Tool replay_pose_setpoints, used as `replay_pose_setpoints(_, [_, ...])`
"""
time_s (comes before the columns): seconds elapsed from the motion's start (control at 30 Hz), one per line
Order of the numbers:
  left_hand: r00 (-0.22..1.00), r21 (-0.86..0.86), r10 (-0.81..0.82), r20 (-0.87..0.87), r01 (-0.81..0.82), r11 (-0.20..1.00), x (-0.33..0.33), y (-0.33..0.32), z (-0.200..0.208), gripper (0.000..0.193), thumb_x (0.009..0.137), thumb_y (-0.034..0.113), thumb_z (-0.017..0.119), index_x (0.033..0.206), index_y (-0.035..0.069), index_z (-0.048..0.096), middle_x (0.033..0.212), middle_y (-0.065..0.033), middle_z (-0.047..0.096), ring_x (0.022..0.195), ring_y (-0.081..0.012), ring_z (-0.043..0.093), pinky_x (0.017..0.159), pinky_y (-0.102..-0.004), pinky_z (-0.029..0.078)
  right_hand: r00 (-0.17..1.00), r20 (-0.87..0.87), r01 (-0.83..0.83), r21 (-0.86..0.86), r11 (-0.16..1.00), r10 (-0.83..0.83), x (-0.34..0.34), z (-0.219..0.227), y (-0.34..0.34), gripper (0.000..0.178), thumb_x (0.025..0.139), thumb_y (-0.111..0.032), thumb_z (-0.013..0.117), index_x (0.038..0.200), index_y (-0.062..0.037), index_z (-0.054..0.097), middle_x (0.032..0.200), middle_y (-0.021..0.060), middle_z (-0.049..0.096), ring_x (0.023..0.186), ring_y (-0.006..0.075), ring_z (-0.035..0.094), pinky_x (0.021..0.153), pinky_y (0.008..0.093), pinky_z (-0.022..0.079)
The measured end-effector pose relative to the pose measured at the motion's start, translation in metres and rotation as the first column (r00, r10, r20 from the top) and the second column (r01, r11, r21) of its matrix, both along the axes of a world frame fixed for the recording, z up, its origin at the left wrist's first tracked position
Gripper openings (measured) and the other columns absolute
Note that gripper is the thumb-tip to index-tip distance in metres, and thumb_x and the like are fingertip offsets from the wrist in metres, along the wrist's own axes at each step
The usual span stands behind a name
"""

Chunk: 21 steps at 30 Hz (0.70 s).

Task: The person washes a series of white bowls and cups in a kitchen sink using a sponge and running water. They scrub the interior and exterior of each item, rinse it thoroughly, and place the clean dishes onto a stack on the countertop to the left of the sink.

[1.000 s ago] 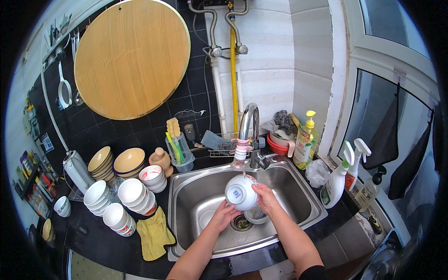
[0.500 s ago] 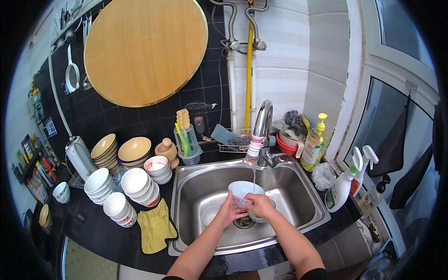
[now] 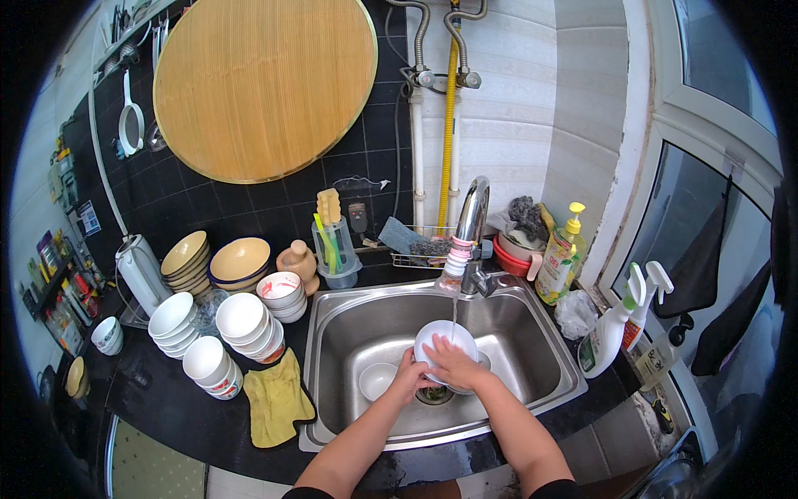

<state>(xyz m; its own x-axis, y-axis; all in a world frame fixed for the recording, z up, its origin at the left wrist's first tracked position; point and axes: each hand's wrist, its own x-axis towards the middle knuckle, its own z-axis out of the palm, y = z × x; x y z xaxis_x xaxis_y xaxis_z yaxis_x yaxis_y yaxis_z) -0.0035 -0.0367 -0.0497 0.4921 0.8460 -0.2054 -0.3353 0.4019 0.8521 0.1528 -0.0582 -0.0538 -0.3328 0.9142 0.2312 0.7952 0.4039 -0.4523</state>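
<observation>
Under the running tap (image 3: 474,208), a white bowl (image 3: 462,333) is held tilted over the sink (image 3: 532,358). My left hand (image 3: 407,378) grips it at its lower left edge. My right hand (image 3: 450,364) lies across the bowl with its fingers stretched out, and water falls just above them. Left of my hands, another white bowl (image 3: 378,381) sits on the sink floor. Part of a further bowl (image 3: 485,360) shows behind my right wrist; the rest is hidden. Green scraps lie in the drain (image 3: 434,397) below my hands.
Stacks of white bowls (image 3: 241,318) and cream bowls (image 3: 239,260) stand left of the sink, beside a yellow cloth (image 3: 277,399). A utensil holder (image 3: 335,254) is behind. To the right are a yellow-pump bottle (image 3: 563,258) and spray bottles (image 3: 605,337).
The bowl has turned to a steeper tilt. My right hand has gone from bent fingers at its near edge to lying spread across it. The view has shifted slightly.
</observation>
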Motion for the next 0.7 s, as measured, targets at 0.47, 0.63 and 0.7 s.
replay_pose_setpoints(0.47, [0.984, -0.087, 0.108, 0.143, -0.097, 0.992, -0.012, 0.015, -0.02, 0.07, 0.058, 0.0, 0.04, 0.126, 0.007, 0.029, 0.116, -0.0168, 0.042, 0.108, -0.0351, 0.044, 0.084, -0.0473, 0.044, 0.593, -0.709, 0.261, -0.28, 0.924, -0.382, 0.029, 0.013, 0.011, 0.043, 0.069, -0.008, 0.062, 0.11, -0.0008, 0.049, 0.097, 0.0125, 0.059, 0.087, 0.0196, 0.057, 0.077, 0.0309, 0.045])
replay_pose_setpoints(0.63, [0.964, -0.342, -0.058, 0.258, 0.147, 0.928, -0.019, 0.013, -0.019, 0.066, 0.063, 0.013, 0.044, 0.127, 0.005, 0.027, 0.123, -0.0213, 0.036, 0.114, -0.0404, 0.038, 0.087, -0.0545, 0.039, 0.473, -0.699, 0.338, -0.419, 0.843, -0.537, 0.017, 0.035, 0.001, 0.031, 0.075, -0.015, 0.06, 0.101, 0.0019, 0.058, 0.082, 0.0089, 0.062, 0.063, 0.0149, 0.059, 0.046, 0.0276, 0.048])
replay_pose_setpoints(0.7, [0.958, -0.393, -0.063, 0.279, 0.174, 0.903, -0.019, 0.01, -0.019, 0.065, 0.068, 0.02, 0.047, 0.127, 0.003, 0.026, 0.125, -0.0224, 0.033, 0.113, -0.0415, 0.037, 0.087, -0.0558, 0.039, 0.518, -0.624, 0.432, -0.4, 0.808, -0.585, 0.022, 0.025, 0.005, 0.03, 0.076, -0.02, 0.059, 0.094, 0.0031, 0.06, 0.07, 0.0096, 0.061, 0.051, 0.0154, 0.056, 0.041, 0.0276, 0.045])
